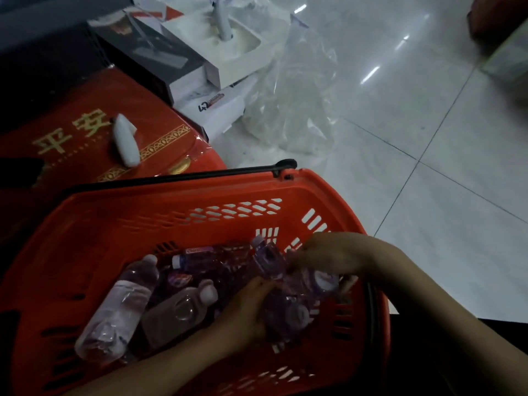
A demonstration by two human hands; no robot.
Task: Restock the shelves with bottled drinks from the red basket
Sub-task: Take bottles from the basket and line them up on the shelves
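Note:
A red plastic basket (148,221) with a black handle (177,176) sits on the floor and holds several clear bottled drinks with purple labels. A large bottle (117,310) lies at the basket's left, a squat bottle (180,310) beside it. My left hand (243,315) is inside the basket, curled around a purple-labelled bottle (288,315). My right hand (328,254) reaches in from the right and closes over another bottle (320,278) near the basket's right wall. No shelves are in view.
A red gift box with gold characters (94,132) lies behind the basket, a white object (125,141) on top. Dark and white cartons (183,58) and a crumpled clear plastic bag (294,104) stand further back. Pale tiled floor (414,138) stretches right.

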